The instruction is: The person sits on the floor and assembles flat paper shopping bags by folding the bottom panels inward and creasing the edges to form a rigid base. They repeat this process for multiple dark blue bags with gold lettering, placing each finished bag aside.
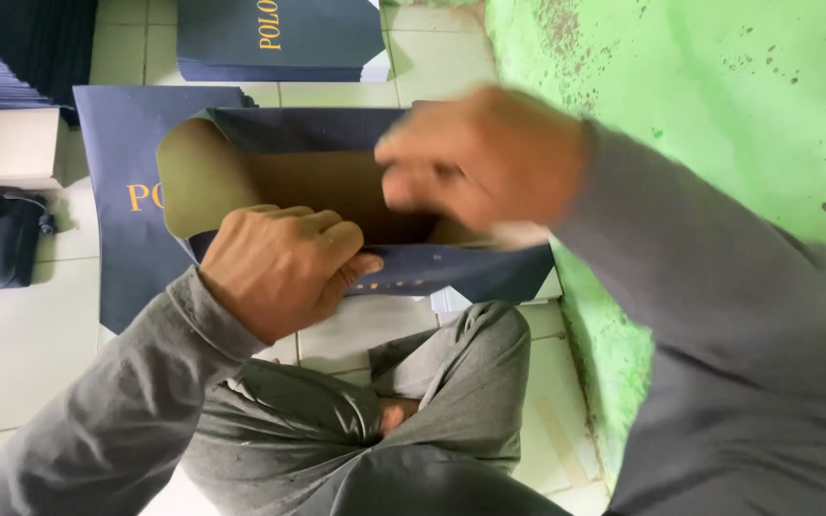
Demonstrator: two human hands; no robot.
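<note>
While the left hand (279,268) grips the near edge of the dark blue paper bag (336,191) over the tiled floor (21,334), the blurred right hand (480,153) hovers above its opening; its grip I cannot tell.

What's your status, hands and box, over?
Left hand gripping near wall of open navy box. Right hand blurred over far right corner, grip unclear. Flat navy sheet under box; nothing blocking.

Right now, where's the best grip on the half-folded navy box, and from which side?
Grip the box by its near wall, coming from the person's side. That edge faces them, the brown inside is open, and the left hand already pinches it there. The right hand is blurred.
</note>
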